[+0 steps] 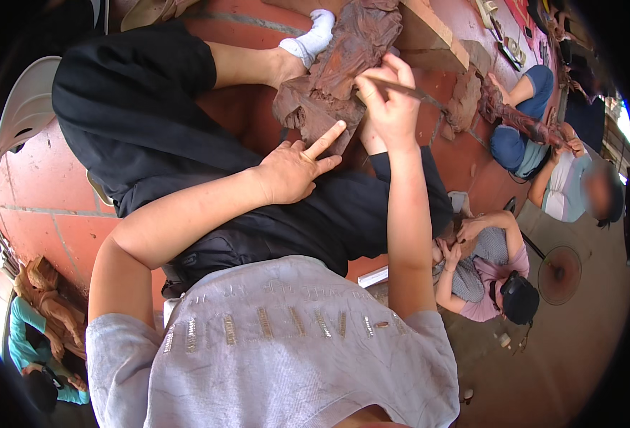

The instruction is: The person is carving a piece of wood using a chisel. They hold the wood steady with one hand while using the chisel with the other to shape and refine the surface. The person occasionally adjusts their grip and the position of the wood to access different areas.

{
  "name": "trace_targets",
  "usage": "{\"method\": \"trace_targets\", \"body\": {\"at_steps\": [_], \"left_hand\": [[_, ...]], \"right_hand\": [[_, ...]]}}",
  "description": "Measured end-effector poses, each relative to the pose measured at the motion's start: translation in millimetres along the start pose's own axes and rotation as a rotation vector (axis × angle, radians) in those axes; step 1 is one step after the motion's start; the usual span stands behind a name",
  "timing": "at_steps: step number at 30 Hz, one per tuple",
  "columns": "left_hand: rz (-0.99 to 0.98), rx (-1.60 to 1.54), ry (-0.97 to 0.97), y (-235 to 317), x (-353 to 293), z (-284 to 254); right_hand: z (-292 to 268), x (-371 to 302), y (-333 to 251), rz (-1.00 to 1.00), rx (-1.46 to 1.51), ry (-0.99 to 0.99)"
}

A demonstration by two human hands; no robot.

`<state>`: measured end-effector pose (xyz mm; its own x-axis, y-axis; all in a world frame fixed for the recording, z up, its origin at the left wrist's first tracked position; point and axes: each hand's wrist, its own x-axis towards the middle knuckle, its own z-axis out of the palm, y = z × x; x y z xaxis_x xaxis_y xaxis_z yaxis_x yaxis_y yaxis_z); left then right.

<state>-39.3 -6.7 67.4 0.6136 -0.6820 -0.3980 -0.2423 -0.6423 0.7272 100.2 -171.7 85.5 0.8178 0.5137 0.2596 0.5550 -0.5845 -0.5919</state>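
Note:
A dark reddish-brown carved wooden piece (358, 50) with a rough, folded surface stands between my legs, its lower end near my lap. My right hand (392, 103) is closed around a slim dark tool (408, 90) at the carving's right side. The tool slants down to the right past my knuckles, and its kind is not clear. My left hand (293, 171) lies over my thigh with the index finger stretched out to the carving's lower edge. Nothing shows in that hand, though some of its fingers are curled.
A squared wooden block (433, 36) stands beyond the carving. Several people sit nearby, one in pink (490, 285) at right, one in teal (26, 328) beside another wooden carving (58, 307) at left. A pale plastic chair (22, 107) and a round fan (560, 274) stand on the floor.

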Motion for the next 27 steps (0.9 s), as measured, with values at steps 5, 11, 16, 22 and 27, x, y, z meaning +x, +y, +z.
{"method": "trace_targets", "body": {"at_steps": [5,11,16,22,27], "left_hand": [[-0.002,-0.019,-0.011,-1,1,1],[0.005,-0.03,-0.008,-2,0,-2],[0.004,-0.017,0.013,0,-1,-3],[0.018,-0.02,0.046,-3,-1,2],[0.006,-0.036,0.007,-1,-1,-3]], "right_hand": [[-4,6,8,0.072,0.01,-0.006],[5,1,1,-0.048,0.009,0.014],[-4,15,15,-0.052,0.007,0.06],[9,-5,-3,-0.044,-0.021,-0.038],[4,8,3,0.015,0.0,-0.023]]}}
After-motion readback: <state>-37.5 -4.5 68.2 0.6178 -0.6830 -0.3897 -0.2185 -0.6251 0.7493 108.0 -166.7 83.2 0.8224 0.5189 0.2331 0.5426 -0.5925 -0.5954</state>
